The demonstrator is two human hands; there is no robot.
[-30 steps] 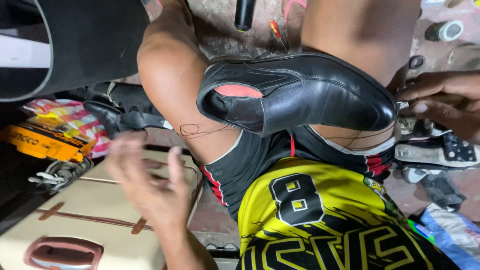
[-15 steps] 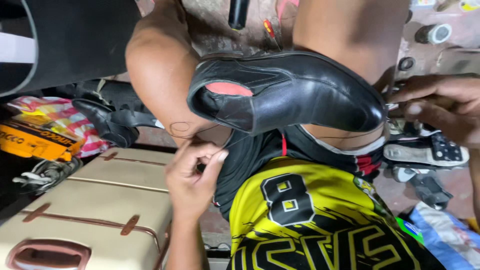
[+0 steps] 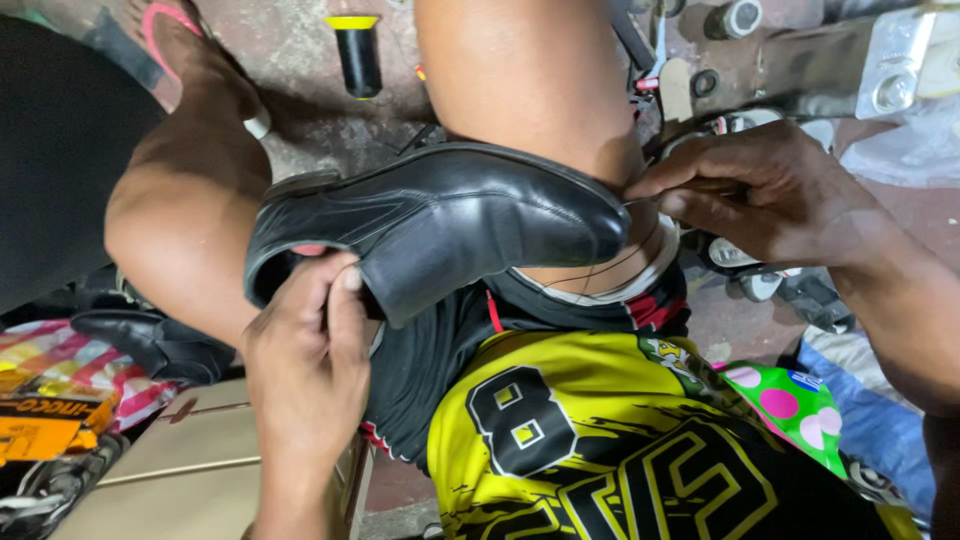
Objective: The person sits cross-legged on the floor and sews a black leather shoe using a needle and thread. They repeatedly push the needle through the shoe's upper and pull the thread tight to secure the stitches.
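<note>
The person's bare legs fill the upper half of the view, and the black leather shoe (image 3: 440, 225) lies across the lap between them, toe pointing to three o'clock, heel opening to nine o'clock. The work looks to be hand-stitching the shoe, at the point of pulling a stitch tight.

At four o'clock from the toe the right hand (image 3: 770, 190) has thumb and forefinger pressed together on something thin, probably a needle or the end of the thread (image 3: 620, 262); the picture is too small to tell which. Fine thread loops hang under the toe, against the thigh.

At seven o'clock from the shoe the left hand (image 3: 305, 360) is curled around the heel edge, fingers closed on the rim, steadying it.

The next move seems to call for a firm hold at the heel and a steady pull away from the toe.

At twelve o'clock on the floor stands a black spool (image 3: 357, 55) with a yellow top.
</note>
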